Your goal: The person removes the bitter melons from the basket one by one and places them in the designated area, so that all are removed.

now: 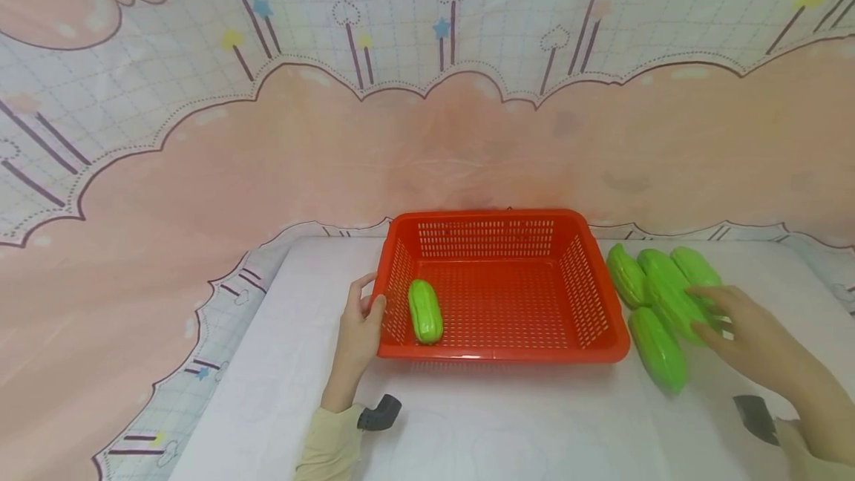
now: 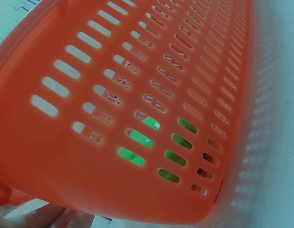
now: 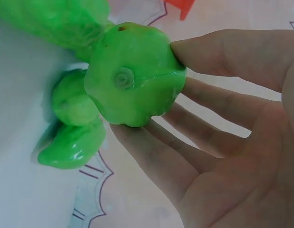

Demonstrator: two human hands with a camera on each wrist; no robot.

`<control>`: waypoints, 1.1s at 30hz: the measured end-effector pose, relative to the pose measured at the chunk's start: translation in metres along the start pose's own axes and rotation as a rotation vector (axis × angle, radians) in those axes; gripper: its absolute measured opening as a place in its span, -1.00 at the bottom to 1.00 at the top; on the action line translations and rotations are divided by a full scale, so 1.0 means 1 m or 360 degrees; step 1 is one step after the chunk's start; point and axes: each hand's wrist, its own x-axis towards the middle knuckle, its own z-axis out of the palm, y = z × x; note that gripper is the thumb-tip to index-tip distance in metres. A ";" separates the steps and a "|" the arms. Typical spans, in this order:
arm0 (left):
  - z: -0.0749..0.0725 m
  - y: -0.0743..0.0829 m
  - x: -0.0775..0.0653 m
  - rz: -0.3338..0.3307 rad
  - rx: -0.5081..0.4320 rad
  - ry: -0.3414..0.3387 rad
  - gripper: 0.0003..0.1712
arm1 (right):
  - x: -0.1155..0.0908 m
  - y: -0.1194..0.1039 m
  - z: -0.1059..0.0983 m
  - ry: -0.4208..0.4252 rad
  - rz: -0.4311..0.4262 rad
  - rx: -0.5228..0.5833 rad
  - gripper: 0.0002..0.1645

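At the left end of the red plastic basket (image 1: 501,353), my left hand (image 1: 361,329) grips the rim, its thumb over the edge. A glossy green bitter melon (image 1: 425,312) lies inside, near that left wall; its green shows through the slots of the basket wall (image 2: 47,161) in the left wrist view. To the right of the basket, my right hand (image 1: 751,336) holds another bitter melon (image 3: 132,76) between thumb and fingers, with its lobed end facing the right wrist camera. Three more lie around it: a front one (image 1: 657,351), a left one (image 1: 626,275) and a back one (image 1: 695,264).
A white-covered table (image 1: 494,421) bears the basket and the melons. Behind it hangs a patterned cloth (image 1: 427,147) close to the basket's back rim. The front melon lies next to the basket's right front corner.
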 end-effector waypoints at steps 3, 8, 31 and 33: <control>0.000 0.000 0.000 -0.0002 -0.0001 0.0000 -0.49 | -0.003 0.001 -0.001 -0.0027 0.0030 -0.0010 -0.43; 0.000 -0.001 0.000 -0.0001 -0.0007 -0.0003 -0.49 | -0.006 0.003 0.001 -0.0073 0.0088 -0.0015 -0.43; 0.000 -0.003 0.002 0.0005 0.0009 0.0007 -0.50 | -0.021 0.021 0.008 -0.0165 0.0186 -0.0026 -0.41; 0.000 -0.002 0.001 0.0004 0.0010 0.0010 -0.50 | -0.022 0.022 0.008 -0.0191 0.0212 -0.0025 -0.40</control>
